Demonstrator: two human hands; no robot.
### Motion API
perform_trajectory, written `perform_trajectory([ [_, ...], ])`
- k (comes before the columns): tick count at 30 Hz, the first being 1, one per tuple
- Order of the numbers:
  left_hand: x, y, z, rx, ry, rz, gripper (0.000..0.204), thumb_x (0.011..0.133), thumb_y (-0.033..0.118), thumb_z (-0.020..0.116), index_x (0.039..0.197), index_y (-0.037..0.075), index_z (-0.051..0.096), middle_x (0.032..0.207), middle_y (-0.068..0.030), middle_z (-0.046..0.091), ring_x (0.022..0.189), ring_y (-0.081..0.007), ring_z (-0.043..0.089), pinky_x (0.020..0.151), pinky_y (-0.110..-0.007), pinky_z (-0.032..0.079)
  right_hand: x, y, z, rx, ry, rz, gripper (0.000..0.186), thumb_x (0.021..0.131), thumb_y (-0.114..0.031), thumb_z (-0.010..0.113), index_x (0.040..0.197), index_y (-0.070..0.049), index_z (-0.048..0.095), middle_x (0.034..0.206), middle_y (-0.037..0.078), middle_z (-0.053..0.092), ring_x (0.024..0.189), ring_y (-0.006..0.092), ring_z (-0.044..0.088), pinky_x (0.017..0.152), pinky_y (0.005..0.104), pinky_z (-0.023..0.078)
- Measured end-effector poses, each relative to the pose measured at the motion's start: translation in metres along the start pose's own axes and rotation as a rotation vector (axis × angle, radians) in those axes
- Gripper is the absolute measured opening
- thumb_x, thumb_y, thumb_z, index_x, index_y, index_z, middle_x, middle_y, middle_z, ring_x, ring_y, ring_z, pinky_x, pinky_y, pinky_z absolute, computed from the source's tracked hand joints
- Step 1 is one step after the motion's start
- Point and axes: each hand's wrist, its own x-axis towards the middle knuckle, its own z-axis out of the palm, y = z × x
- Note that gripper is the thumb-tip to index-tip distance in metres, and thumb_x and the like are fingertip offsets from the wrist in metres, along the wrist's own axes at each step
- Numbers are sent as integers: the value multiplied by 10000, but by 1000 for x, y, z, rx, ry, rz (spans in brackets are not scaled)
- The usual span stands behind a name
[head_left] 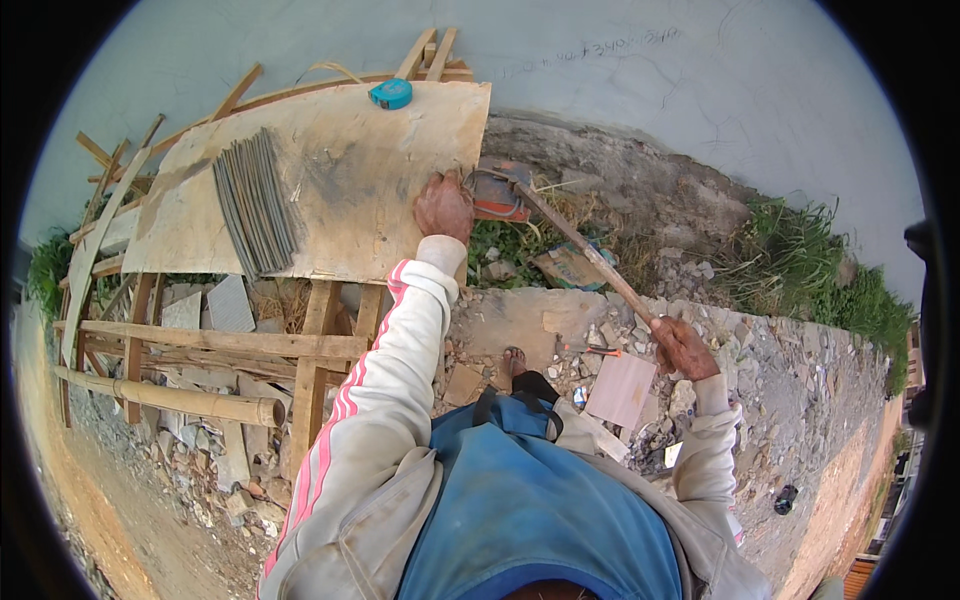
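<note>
At the right edge of a plywood board, my left hand is closed beside a red-orange metal tool; what its fingers grip is hidden. My right hand is wrapped round the lower end of a long, worn lever bar. The bar slants up to the left and meets the tool at its top. To the left of my left hand, a row of short metal rods lies side by side on the board. A teal tape measure rests near the board's far edge.
Wooden beams and a bamboo pole support or surround the board on the left. Rubble, tile pieces and an orange-handled tool lie on the ground. A grey wall rises beyond, with grass along its foot.
</note>
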Motion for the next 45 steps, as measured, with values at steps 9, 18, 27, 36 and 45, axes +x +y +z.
perform_trajectory([
  [9,4,-2,-5,33,-61,36,192,875,202,621,994,61,675,1012,-177,661,914,-380,686,787,-491,565,-95,72,1,-428,493,132,750,939,-695,493,675,3,572,564,168,511,563,313,540,589,436,426],
  [18,4,-4,-6,20,-110,16,252,882,245,626,1065,83,687,1074,-162,658,960,-378,682,814,-485,563,-157,-2,169,-493,744,301,657,966,-630,489,744,-31,638,658,249,620,656,471,622,581,537,474],
  [27,5,-6,-9,-46,-112,-3,251,871,258,629,1059,109,700,1074,-160,659,962,-389,672,829,-503,546,-165,-12,143,-535,684,232,588,976,-587,508,810,-40,646,629,221,625,638,451,638,565,534,478],
  [36,5,-10,-6,-68,-113,14,259,855,249,627,1046,88,697,1057,-180,660,940,-397,674,820,-508,545,-178,-29,79,-570,624,71,597,960,-579,541,867,-3,663,644,240,609,656,443,635,594,516,470],
  [45,6,-15,-3,-36,-130,13,283,868,279,623,1045,68,687,1076,-202,652,960,-406,677,829,-496,551,-175,-23,91,-480,530,129,577,888,-608,638,866,-32,672,645,200,627,659,412,654,626,493,491],
])
